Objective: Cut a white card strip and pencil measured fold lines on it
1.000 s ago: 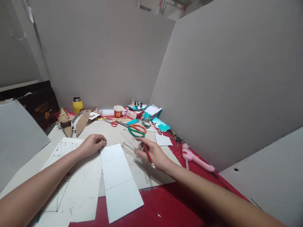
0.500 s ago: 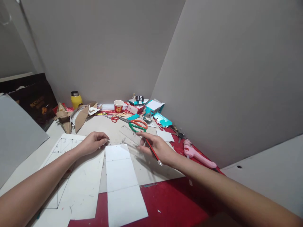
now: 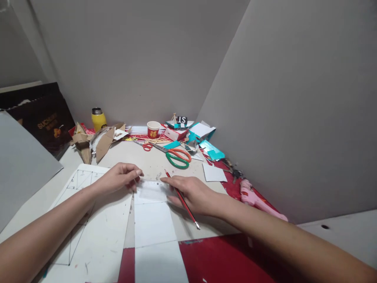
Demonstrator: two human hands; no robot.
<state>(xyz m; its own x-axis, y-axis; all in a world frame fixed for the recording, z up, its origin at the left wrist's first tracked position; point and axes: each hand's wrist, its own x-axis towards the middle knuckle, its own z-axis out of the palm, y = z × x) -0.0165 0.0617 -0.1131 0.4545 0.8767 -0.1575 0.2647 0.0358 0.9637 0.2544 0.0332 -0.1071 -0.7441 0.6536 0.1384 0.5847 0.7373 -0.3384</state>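
While both hands press clear ruler (image 3: 151, 188) across top of white card strip (image 3: 154, 224) at frame centre: left hand (image 3: 119, 179) fingertips pin left end, right hand (image 3: 188, 192) lies flat, red pencil (image 3: 182, 200) tucked between fingers. Better keep ruler square to strip edges, pressure even, before marking.

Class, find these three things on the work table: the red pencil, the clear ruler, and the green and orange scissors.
red pencil (image 3: 184, 202), head view, middle of its shaft.
clear ruler (image 3: 150, 186), head view, bare middle between the hands.
green and orange scissors (image 3: 177, 157), head view, handle loops.
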